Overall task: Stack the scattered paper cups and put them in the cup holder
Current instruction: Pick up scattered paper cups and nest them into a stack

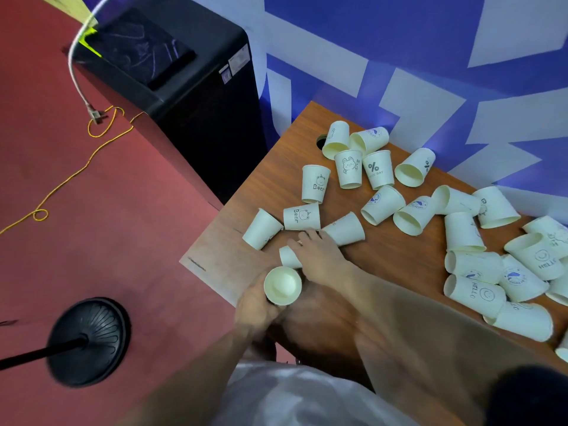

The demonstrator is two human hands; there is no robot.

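**Head view: both hands on cups at the tabletop's near-left corner**

Head view looks down on a brown wooden tabletop (384, 259) strewn with white paper cups. The left hand (256, 305) is curled round an upright cup (282, 285) at the tabletop's near-left edge, its open mouth facing the camera. Just beyond it, the right hand (319, 256) lies over a second cup (289, 257) resting on its side, fingers wrapped across it; how firmly it grips cannot be told.

Around that hand lie three more cups: a plain one (262, 229) toward the left edge, a "Bear" cup (302, 216) on its side, and another plain one (345, 229) touching the fingertips' side. A further "Bear" cup (315, 184) stands inverted behind them. Near the far-left corner, beside a round cable hole (321, 142), a cluster includes a rabbit-print cup (349, 169) and a "%" cup (378, 170). Along the right edge a dense heap holds "HELLO" smiley cups (476, 295), mostly tipped over and touching each other.

On the red floor (107, 210) left of the tabletop stand a black cabinet (190, 96), a yellow cord (76, 173) and a round black stand base (89, 341).
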